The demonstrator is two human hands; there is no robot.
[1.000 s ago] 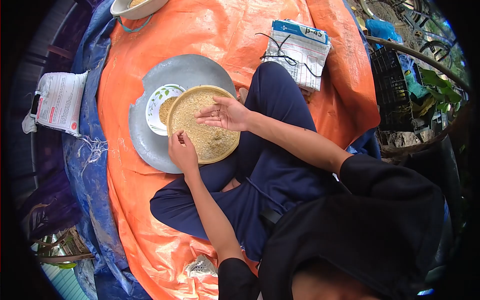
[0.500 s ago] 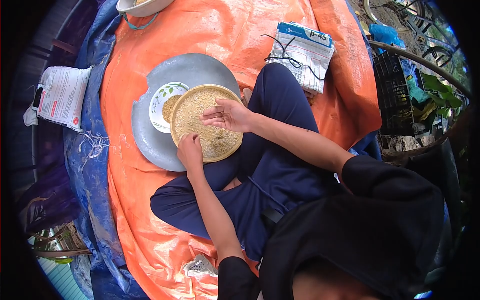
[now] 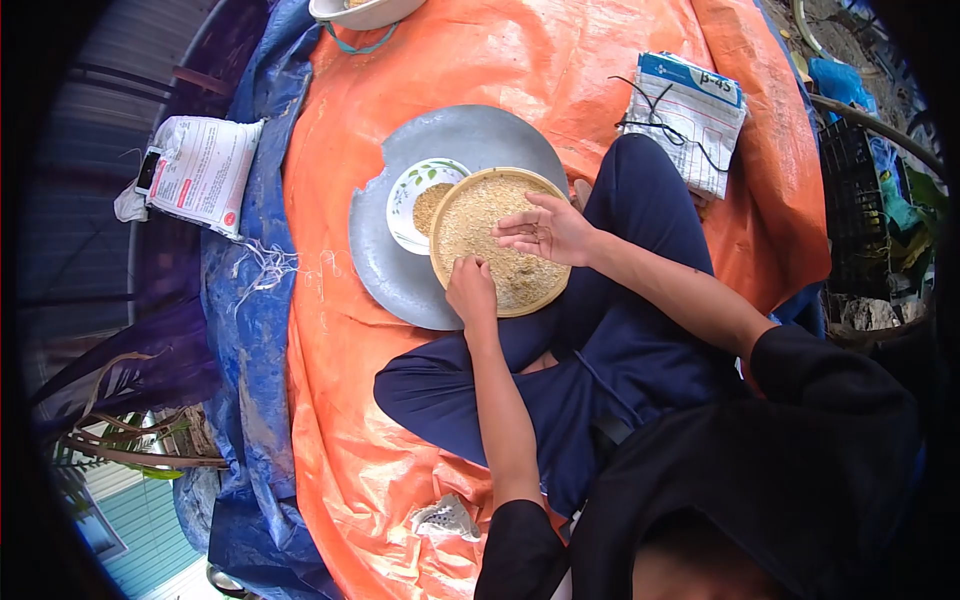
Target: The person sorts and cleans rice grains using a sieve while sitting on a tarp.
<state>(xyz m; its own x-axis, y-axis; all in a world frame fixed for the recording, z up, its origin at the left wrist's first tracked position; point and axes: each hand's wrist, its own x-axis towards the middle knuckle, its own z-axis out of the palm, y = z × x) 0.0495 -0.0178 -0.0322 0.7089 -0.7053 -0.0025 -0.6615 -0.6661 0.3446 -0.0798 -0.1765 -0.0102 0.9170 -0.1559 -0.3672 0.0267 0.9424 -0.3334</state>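
Note:
A round yellow tray [image 3: 466, 297] full of pale grain [image 3: 482, 212] rests by my folded legs, overlapping a grey metal disc [image 3: 395, 290]. My left hand [image 3: 472, 290] is at the tray's near-left rim, fingers curled together over the grain; whatever they pinch is too small to make out. Above the middle of the grain is my right hand [image 3: 545, 232], palm partly turned up and fingers apart, with nothing clearly held. A darker patch of grain [image 3: 530, 272] lies below it. Partly under the tray's left side, a white leaf-patterned bowl [image 3: 402, 200] contains brown grain [image 3: 428, 208].
An orange tarp [image 3: 330, 400] covers the ground, with a blue tarp [image 3: 250, 400] along its left edge. A folded printed sack [image 3: 685, 120] with black cord lies beyond my knee. Another white sack [image 3: 205, 170] is at left, and a pale basin [image 3: 375, 12] at the top.
The whole view has shifted, so the scene appears farther right. Both hands keep nearly the same places over the tray, with little visible finger movement.

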